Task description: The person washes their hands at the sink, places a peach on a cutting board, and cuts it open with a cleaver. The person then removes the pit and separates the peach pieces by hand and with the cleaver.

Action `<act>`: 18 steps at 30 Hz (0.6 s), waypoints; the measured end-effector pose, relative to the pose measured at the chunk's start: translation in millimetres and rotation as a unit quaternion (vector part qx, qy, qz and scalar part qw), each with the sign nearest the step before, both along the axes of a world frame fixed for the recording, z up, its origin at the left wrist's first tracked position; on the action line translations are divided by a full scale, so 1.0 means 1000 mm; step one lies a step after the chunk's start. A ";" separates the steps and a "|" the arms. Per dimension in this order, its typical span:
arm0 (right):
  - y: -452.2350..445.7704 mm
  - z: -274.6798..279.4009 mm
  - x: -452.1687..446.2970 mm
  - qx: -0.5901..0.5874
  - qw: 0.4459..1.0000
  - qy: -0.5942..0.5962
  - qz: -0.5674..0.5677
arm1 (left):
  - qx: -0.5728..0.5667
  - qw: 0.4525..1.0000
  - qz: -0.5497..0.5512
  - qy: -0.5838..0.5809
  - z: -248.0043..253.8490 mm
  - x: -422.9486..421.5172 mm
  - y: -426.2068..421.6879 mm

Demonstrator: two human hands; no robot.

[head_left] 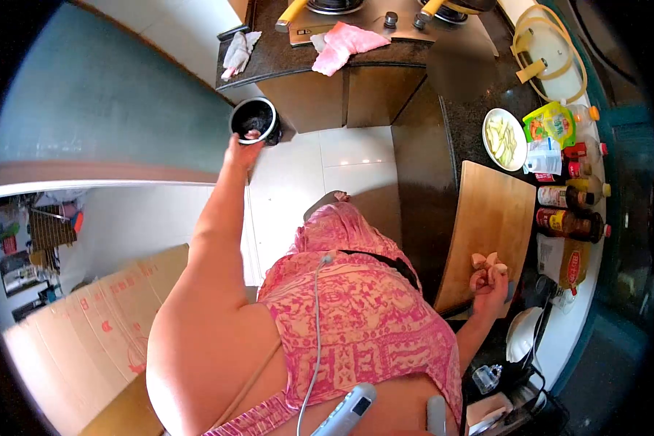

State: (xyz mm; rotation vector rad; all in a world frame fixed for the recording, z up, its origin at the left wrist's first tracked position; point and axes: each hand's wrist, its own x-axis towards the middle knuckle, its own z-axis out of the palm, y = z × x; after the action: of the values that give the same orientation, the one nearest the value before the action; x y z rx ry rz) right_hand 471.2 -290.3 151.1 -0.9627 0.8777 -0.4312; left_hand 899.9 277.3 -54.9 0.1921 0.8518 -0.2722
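Observation:
My left hand point(245, 149) reaches far out to the left and grips the near rim of a round black trash bin point(270, 135) with a white rim, fingers bent over its edge. Inside the bin is a black liner. On the right, my right hand point(490, 291) is at the near end of a wooden cutting board point(495, 211), its fingers curled around a small pale-brown piece that looks like garlic. Similar pieces point(478, 261) lie on the board right beside its fingertips. Exactly how many pieces the hand holds is hidden.
Beyond the board stands a white plate point(517, 158) of pale green slices. Several sauce bottles point(559, 219) line the wall. A pink cloth point(346, 45) hangs over the counter edge by the stove point(370, 22). A cardboard box point(102, 320) stands lower left.

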 end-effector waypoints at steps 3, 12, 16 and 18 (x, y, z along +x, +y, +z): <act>0.005 0.002 0.006 -0.016 1.000 -0.002 -0.006 | 0.382 0.923 -0.036 0.038 0.005 0.019 0.003; 0.063 0.008 -0.005 -0.042 0.951 0.038 -0.306 | 0.471 0.569 -0.630 -0.238 -0.009 -0.016 -0.192; 0.104 -0.005 -0.019 -0.070 0.890 0.099 -0.440 | 0.381 0.337 -0.708 -0.490 0.030 -0.045 -0.300; 0.118 -0.015 -0.030 -0.066 0.870 0.112 -0.475 | 0.339 0.218 -0.675 -0.617 0.071 -0.065 -0.355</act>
State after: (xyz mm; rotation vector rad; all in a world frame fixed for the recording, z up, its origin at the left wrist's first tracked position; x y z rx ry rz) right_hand 441.1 -172.6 136.5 -0.6474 1.5380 -1.2499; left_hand 834.7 -77.6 16.1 1.7883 -1.2626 -1.1460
